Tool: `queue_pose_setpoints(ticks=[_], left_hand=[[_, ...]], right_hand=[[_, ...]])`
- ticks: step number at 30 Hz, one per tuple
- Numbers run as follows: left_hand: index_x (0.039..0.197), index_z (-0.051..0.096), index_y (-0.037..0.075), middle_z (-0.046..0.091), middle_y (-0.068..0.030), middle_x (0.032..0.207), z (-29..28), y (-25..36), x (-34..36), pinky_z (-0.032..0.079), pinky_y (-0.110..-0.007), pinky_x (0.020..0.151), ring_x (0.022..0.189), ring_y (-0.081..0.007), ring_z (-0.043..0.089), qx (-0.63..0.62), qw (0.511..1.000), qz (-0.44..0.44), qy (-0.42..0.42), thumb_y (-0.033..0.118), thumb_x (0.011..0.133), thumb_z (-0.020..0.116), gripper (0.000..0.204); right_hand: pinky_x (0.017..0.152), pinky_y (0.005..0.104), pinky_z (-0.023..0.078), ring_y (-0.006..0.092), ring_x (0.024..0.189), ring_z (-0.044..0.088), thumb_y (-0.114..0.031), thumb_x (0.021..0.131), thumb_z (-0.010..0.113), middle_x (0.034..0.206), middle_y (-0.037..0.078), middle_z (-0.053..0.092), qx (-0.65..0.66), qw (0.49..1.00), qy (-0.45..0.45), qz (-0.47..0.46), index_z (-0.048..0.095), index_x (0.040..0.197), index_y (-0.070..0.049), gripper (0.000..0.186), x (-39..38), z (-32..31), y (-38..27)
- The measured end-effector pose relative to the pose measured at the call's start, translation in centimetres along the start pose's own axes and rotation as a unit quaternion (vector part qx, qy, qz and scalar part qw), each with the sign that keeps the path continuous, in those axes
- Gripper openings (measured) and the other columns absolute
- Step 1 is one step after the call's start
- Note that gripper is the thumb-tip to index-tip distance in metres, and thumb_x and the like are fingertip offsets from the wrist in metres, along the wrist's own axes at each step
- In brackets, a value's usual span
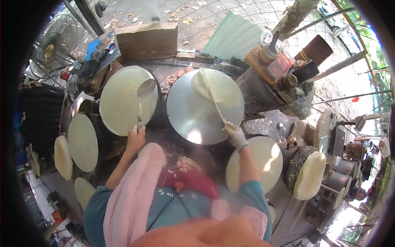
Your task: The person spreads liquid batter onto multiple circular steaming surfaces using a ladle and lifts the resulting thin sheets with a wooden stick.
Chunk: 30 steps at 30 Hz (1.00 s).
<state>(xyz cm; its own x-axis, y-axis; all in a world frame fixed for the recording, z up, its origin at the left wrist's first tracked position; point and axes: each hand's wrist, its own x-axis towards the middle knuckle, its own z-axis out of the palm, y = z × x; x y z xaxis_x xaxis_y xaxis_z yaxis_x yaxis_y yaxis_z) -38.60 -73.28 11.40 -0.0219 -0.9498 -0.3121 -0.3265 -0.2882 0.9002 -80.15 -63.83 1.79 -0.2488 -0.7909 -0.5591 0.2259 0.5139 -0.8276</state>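
My bare left hand [136,136] is wrapped round the handle of a metal ladle [146,88]. The ladle's bowl is over a round griddle coated with a pale, thin layer [119,101]. In a whitish glove with a blue band at the wrist, my right hand [235,136] grips a long thin stick [214,94]. That stick reaches across a pale crepe-like sheet [225,88] at the far side of a second round griddle [189,111], whose nearer metal surface is bare and shiny. Whether the stick lies over or under the sheet I cannot tell.
More pale-topped rounds stand to my left [83,142] and right [259,160]. A tub [269,53] sits on a cluttered stand at the far right. Behind the griddles are a cardboard box [148,43] and a wire fence. A fan [51,49] stands at the far left.
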Motion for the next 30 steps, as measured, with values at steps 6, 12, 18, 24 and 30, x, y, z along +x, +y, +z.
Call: queue_pose_setpoints(ticks=[6,12,18,24,30], left_hand=[[0.077,0.049,0.001,0.045,-0.0014,0.055,0.2,0.1,-0.9,0.032,-0.028,0.040,0.044,-0.0087,0.039,0.079,0.994,0.071,0.027,0.012,0.087,0.051,0.016],[0.082,0.052,-0.002,0.049,-0.0043,0.059,0.4,1.2,-2.1,0.037,-0.030,0.048,0.053,-0.0104,0.044,0.088,0.995,-0.048,0.017,0.013,0.086,0.052,0.016],[0.087,0.053,-0.004,0.055,-0.0154,0.064,-0.5,-1.8,-1.4,0.041,-0.037,0.055,0.058,-0.0254,0.053,0.203,0.978,0.021,0.034,0.016,0.085,0.053,0.020],[0.090,0.053,-0.004,0.058,-0.0291,0.080,1.5,-2.2,4.6,0.043,-0.047,0.068,0.080,-0.0454,0.055,0.293,0.952,0.087,0.000,0.022,0.086,0.050,0.027],[0.093,0.051,-0.003,0.059,-0.0278,0.080,4.0,0.3,6.8,0.045,-0.050,0.067,0.077,-0.0446,0.057,0.389,0.912,0.126,-0.039,0.020,0.086,0.051,0.024]], right_hand=[[0.055,0.0173,0.041,0.0059,0.064,0.051,-0.007,0.084,0.060,0.081,0.001,0.059,-0.019,0.999,-0.014,-0.032,0.056,0.118,-0.001,0.035,0.2,-3.9,-2.2],[0.059,0.0172,0.040,0.0034,0.066,0.048,-0.010,0.083,0.058,0.079,-0.004,0.055,-0.114,0.985,-0.126,0.027,0.057,0.115,0.001,0.033,2.7,-3.3,-1.6],[0.052,0.0172,0.040,0.0040,0.060,0.049,-0.011,0.081,0.062,0.074,-0.004,0.055,-0.139,0.985,-0.102,0.015,0.058,0.114,-0.001,0.035,1.6,-4.4,-3.5],[0.051,0.0193,0.038,0.0049,0.057,0.045,-0.015,0.082,0.061,0.075,-0.003,0.056,-0.236,0.961,-0.135,0.041,0.059,0.116,-0.004,0.035,3.0,-2.7,-7.3],[0.047,0.0209,0.037,0.0055,0.058,0.046,-0.003,0.080,0.061,0.077,0.001,0.057,-0.095,0.969,-0.204,0.100,0.055,0.120,-0.003,0.040,2.1,-6.4,-4.6]])
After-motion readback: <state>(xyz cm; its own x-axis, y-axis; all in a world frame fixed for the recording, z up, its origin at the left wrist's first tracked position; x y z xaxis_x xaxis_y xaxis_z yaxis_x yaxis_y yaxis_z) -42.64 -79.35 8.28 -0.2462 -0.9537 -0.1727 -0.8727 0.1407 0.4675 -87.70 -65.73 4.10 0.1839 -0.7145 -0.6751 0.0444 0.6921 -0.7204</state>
